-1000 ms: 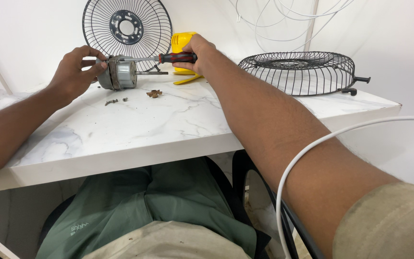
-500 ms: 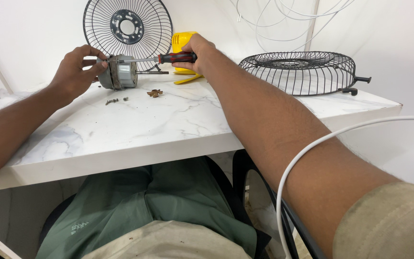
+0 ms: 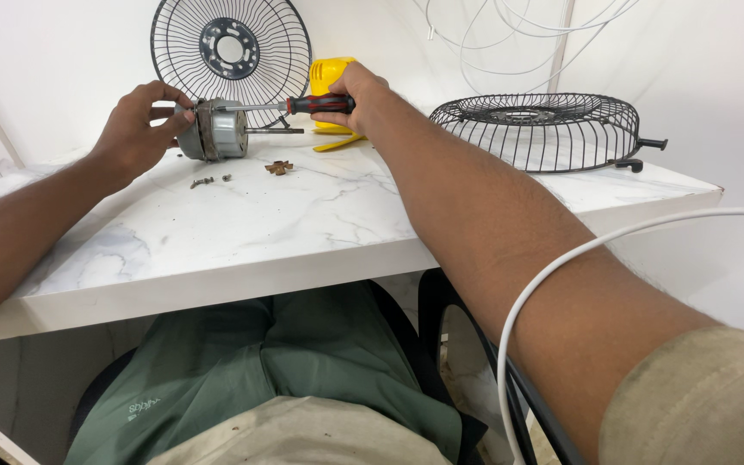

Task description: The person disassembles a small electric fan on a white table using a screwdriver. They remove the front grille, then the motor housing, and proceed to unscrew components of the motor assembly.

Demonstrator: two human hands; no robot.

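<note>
The left hand [image 3: 135,129] has its grip clamped on the grey cylindrical metal fan motor [image 3: 214,131], which lies on its side at the back of the white marbled tabletop [image 3: 243,215]. The right hand [image 3: 356,90] is closed around the red-and-black-handled screwdriver [image 3: 303,105], its shaft level and its tip at the motor's top edge. Driving well probably means keeping the shaft in line with the screw and the motor braced. No packages, labels or signs show; a yellow plastic housing [image 3: 325,77] stands behind the screwdriver.
</note>
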